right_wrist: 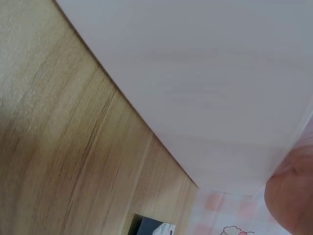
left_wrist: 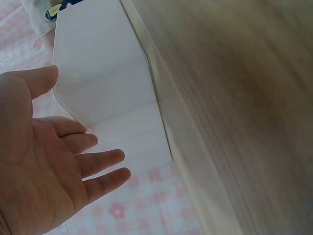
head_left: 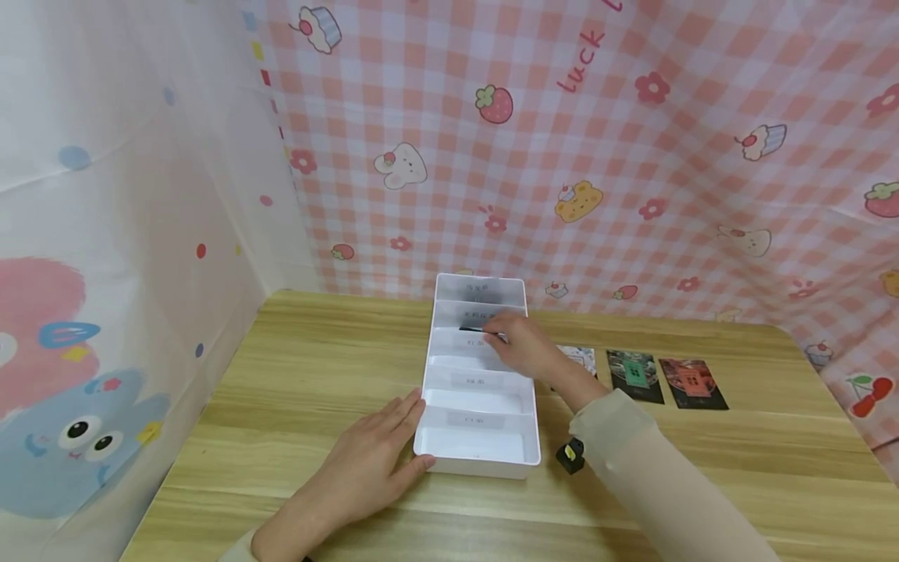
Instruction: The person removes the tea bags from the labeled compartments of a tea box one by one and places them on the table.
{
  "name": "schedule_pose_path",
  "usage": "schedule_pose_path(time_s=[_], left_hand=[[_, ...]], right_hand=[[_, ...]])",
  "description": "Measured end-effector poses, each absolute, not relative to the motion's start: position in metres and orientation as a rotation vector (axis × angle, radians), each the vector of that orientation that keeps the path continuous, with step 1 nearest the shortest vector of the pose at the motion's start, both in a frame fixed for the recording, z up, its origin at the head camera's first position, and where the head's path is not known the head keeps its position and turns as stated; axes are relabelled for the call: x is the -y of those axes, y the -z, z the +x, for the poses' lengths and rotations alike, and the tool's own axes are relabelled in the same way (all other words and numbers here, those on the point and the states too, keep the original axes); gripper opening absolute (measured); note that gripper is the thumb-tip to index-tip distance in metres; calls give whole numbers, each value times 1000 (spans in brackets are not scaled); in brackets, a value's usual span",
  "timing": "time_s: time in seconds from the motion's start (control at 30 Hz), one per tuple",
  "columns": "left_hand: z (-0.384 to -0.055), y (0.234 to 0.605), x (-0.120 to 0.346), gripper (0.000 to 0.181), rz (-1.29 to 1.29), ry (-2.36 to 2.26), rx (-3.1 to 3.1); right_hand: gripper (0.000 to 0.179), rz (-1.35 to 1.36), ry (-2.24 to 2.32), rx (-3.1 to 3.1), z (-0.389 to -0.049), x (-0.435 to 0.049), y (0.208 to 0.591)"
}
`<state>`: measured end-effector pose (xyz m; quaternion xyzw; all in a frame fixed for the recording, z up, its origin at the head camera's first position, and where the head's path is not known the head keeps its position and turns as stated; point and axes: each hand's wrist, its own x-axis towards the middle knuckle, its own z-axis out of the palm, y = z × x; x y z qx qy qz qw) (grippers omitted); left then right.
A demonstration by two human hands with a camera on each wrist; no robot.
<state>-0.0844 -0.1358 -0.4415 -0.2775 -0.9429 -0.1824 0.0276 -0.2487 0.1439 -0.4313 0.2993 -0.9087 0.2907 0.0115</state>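
A long white divided box [head_left: 477, 471] with a printed label in each compartment stands on the table. My left hand [head_left: 368, 457] lies at its near left corner, fingers along the side and thumb at the front rim. In the left wrist view, that hand's thumb touches the rim of the white box [left_wrist: 100, 73]. My right hand [head_left: 523, 343] reaches over the box's right side and pinches a dark flat packet [head_left: 470, 329] in the second compartment from the back. Most of this packet is hidden. The right wrist view shows the box's outer wall [right_wrist: 195, 88] beside part of the right hand [right_wrist: 293, 191].
Right of the box lie a white patterned packet [head_left: 581, 359], partly behind the right forearm, a black packet with a green label [head_left: 635, 376] and one with a red label [head_left: 694, 382]. A small black block [head_left: 570, 455] sits by the right cuff. A pink checked cloth [head_left: 449, 195] hangs behind the wooden table [head_left: 295, 375].
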Motion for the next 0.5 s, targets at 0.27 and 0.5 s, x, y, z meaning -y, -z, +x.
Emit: schedule_pose_path(time_s=[0.27,0.5], left_hand=[[-85,443,136,74,-851,560,2921],[-85,442,136,74,-852,564,2923]], right_hand=[[15,918,-907,2844,-249,-144,433],[13,857,-987,2851,-248,-144,431]])
